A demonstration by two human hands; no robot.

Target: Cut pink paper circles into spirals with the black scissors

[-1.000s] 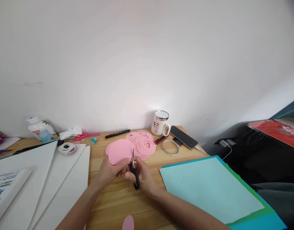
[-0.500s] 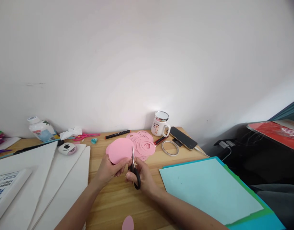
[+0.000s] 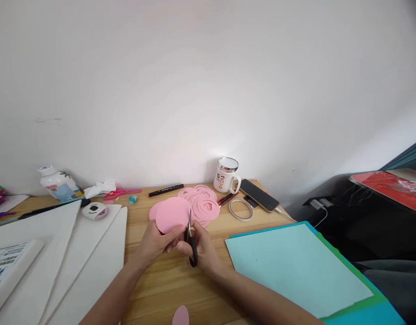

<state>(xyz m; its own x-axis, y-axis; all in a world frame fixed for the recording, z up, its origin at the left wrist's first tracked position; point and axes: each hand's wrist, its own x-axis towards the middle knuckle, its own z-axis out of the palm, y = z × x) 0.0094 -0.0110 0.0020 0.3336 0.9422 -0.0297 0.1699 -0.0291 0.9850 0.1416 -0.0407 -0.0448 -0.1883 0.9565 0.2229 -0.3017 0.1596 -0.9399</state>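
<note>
Holding pink paper disc (image 3: 172, 215) left hand (image 3: 156, 242), scissors (image 3: 191, 243) right hand (image 3: 201, 247).

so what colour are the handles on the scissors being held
Black; the scissors in the right hand show it best in the head view.

My forearms reach forward; my left hand (image 3: 152, 243) pinches with its fingertips, my right hand (image 3: 203, 249) curls closed just beside it.

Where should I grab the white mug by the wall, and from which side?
Probably best to take the white mug by its handle, coming from the right, above the flat phone. The handle sticks out that way, the mug stands upright, a lid covers its top, and pink circles crowd its left front.
</note>
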